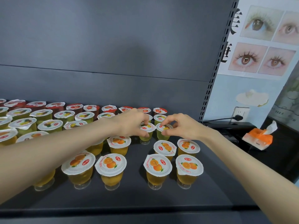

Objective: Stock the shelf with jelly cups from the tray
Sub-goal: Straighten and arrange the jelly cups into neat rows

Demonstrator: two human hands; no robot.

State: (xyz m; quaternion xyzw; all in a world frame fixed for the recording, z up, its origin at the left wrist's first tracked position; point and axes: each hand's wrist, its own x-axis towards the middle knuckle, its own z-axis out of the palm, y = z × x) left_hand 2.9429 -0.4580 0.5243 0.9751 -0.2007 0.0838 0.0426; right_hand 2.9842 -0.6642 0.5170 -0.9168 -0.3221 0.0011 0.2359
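I've got my left hand [129, 122] pinching one jelly cup [146, 128] and my right hand [183, 126] pinching the next cup [163, 129], side by side on the shelf [137, 199], and since they look light, slick-walled and thin-lidded, I'd hold under the rim.

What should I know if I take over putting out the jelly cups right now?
Left hand: grips one yellow jelly cup, just behind the orange rows.
Right hand: grips the neighbouring yellow cup the same way.
Done: the shelf already holds orange cups in front, yellow ones in the middle and red cups at the back.
Left: let go of these two once they stand. A gap shows in the orange rows. The tray is out of view, so I cannot tell how many cups remain.
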